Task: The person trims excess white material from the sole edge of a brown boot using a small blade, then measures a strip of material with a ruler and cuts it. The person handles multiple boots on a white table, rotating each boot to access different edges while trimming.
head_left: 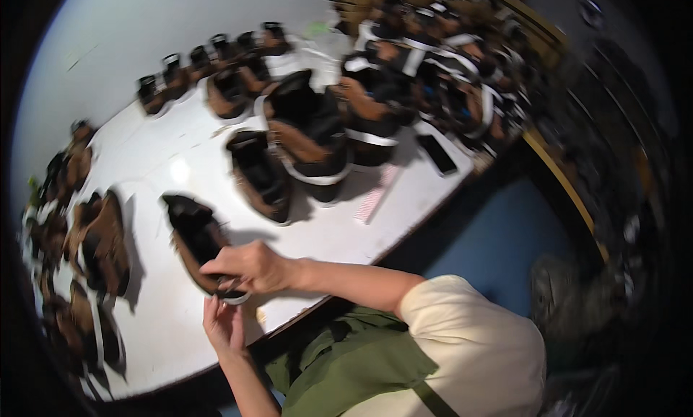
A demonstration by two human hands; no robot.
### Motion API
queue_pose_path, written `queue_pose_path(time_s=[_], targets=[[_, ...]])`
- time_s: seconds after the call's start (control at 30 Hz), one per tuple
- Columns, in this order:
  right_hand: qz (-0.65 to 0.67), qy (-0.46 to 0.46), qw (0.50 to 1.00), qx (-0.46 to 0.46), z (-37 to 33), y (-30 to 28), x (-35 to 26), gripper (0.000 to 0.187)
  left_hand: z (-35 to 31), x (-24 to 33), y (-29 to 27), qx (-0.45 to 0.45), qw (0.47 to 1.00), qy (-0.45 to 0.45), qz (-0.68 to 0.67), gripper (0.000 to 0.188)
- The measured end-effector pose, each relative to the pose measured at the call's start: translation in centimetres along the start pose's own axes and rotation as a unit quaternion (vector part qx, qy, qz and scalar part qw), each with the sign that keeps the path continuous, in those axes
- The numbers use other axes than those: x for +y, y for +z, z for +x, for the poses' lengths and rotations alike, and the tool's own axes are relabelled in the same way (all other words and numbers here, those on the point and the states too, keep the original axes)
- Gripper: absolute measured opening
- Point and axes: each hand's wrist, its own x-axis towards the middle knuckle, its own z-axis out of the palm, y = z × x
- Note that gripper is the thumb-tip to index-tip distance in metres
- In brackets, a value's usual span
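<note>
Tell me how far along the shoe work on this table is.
Looks done: many brown and black shoes stand in rows and a heap at the far side of the white table. In hand: the right hand grips the near end of one shoe lying on the table, the left hand just below it. Left: possibly the shoes piled at the left edge; their state is too blurred to tell.

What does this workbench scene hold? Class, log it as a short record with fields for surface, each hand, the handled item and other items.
surface: white table
right hand: rests on the heel end of the shoe
left hand: open, just below that heel end; contact unclear
handled item: brown and black shoe, lying on the table
other items: many similar shoes around the table; dark phone; pink strip
</note>
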Motion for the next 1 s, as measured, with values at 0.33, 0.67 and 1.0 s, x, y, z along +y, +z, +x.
queue_pose_path(time_s=[0.33,0.67,1.0], targets=[[-0.164,0.265,0.948,0.072,-11.2,-11.0,0.9,0.019,-0.1,-2.0,-1.3,0.040,0.999,-0.021,-0.006,0.041],[-0.395,0.324,0.851,-0.117,-21.5,-23.4,3.4,0.049,-1.0,-2.1,-1.3,0.110,0.917,0.047,0.380,0.040],[-0.315,0.372,0.857,-0.166,-14.3,-20.7,3.2,0.033,-3.2,-0.4,-0.4,0.141,0.816,0.155,0.539,0.028]])
